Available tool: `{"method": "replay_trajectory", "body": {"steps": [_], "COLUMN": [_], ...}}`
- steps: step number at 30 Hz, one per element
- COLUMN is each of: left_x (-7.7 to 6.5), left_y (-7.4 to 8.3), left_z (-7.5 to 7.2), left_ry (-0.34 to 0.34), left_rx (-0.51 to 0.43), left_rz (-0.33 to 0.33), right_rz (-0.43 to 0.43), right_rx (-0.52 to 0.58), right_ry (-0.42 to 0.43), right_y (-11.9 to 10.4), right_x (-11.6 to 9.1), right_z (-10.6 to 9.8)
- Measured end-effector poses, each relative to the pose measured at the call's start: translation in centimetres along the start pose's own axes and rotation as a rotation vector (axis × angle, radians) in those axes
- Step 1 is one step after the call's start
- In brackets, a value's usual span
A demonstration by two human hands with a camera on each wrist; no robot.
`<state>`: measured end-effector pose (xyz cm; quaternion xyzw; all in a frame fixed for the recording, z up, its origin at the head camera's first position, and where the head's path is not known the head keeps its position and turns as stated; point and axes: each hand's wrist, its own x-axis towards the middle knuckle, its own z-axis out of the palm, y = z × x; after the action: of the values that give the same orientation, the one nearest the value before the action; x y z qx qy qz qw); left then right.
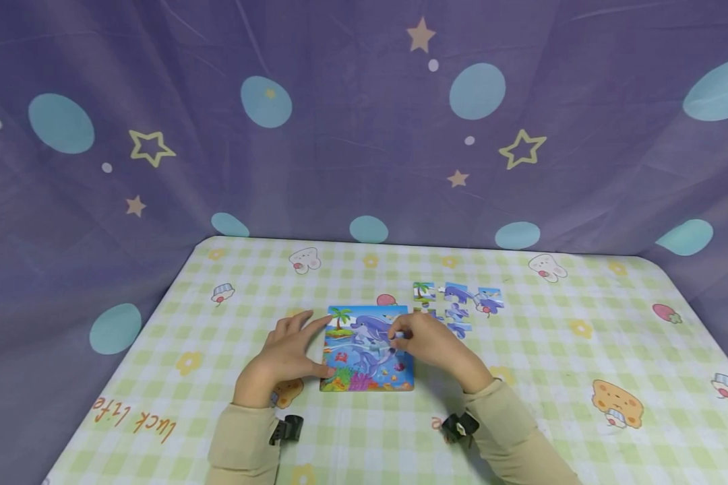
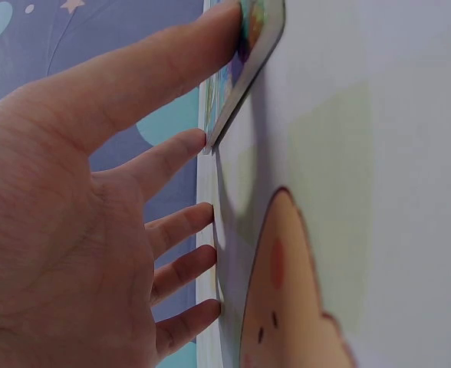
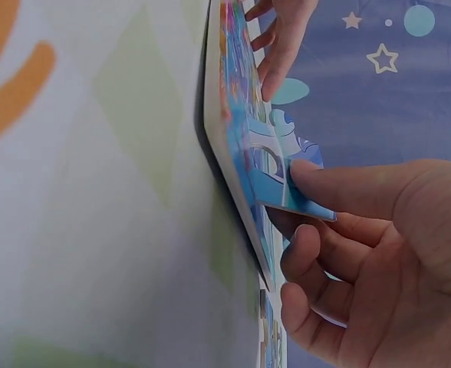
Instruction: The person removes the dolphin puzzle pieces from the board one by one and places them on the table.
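Note:
A picture puzzle board (image 1: 360, 374) with dolphins, a palm tree and coral lies flat on the checked tablecloth. My left hand (image 1: 285, 353) is spread at its left side, thumb on the lower left edge and index fingertip by the upper left corner. In the left wrist view the other fingers (image 2: 181, 276) reach down to the cloth. Over the right part of the board, my right hand (image 1: 427, 340) pinches a blue and white puzzle piece (image 3: 310, 203) between thumb and fingers. The piece is tilted, close over the picture.
Several loose puzzle pieces (image 1: 456, 294) lie behind and right of the board, some with dolphin parts, one with a palm tree (image 1: 423, 291). A purple curtain (image 1: 364, 135) with stars and dots hangs behind the table. Dark straps (image 1: 459, 427) sit at both wrists.

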<state>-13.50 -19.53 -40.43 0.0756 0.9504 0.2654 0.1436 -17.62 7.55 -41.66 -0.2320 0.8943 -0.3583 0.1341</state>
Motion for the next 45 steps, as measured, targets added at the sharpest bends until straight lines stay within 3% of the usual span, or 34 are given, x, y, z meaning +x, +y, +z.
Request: {"method": "replay_trajectory", "body": {"steps": [23,37,45], "left_x": [0.2,0.8,0.5], "left_y": [-0.1,-1.1,-0.7], "left_z": [0.1,0.8,0.4], "left_ry": [-0.003,0.0,0.003], "left_rx": [0.001,-0.009,-0.013], "left_rz": [0.006,0.007,0.014], "right_rz": [0.056,0.043,0.059], "right_rx": [-0.001,0.022,-0.01], "right_ry": [0.052,0.11,0.129], "right_y": [0.8,3.5,5.1], "right_x": [-1.4,-3.2,-4.2], "right_z": [-2.2,-6.0,-7.9]}}
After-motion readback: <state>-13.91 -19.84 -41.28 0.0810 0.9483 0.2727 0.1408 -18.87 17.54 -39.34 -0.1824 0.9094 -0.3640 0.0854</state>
